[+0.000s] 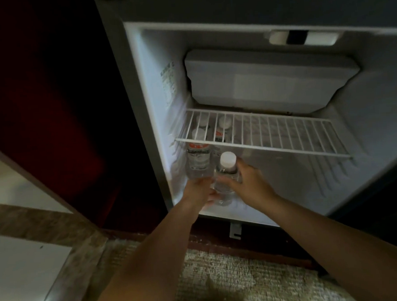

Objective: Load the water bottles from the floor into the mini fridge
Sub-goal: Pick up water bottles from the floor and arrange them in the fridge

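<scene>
1. Found one clear water bottle (225, 175) with a white cap (228, 159), roughly upright, at the front left of the lower compartment of the mini fridge (152, 95), just below the front edge of the wire shelf (273, 136).
2. Noted the right hand (250, 182) wrapped round the upper body of that bottle from the right, just under the cap.
3. Noted the left hand (197, 192) at the bottle's lower left, with fingers (211, 197) against its base. Unable to tell whether grasping or merely touching.
4. Recorded a second bottle (198, 159) with a red-and-white label, standing just beside the held one, close to the left inner wall and directly above the left hand.
5. Sighted rear bottles (221, 128) through the shelf wires, white caps uppermost, at the back left of the same compartment. Unable to fix their number.
6. Observed a white freezer box (269, 76) above the shelf and a printed sticker (169, 82) on the left inner wall, text unreadable.
7. Logged pale carpet (259, 279) in front of the fridge, beneath both forearms.
</scene>
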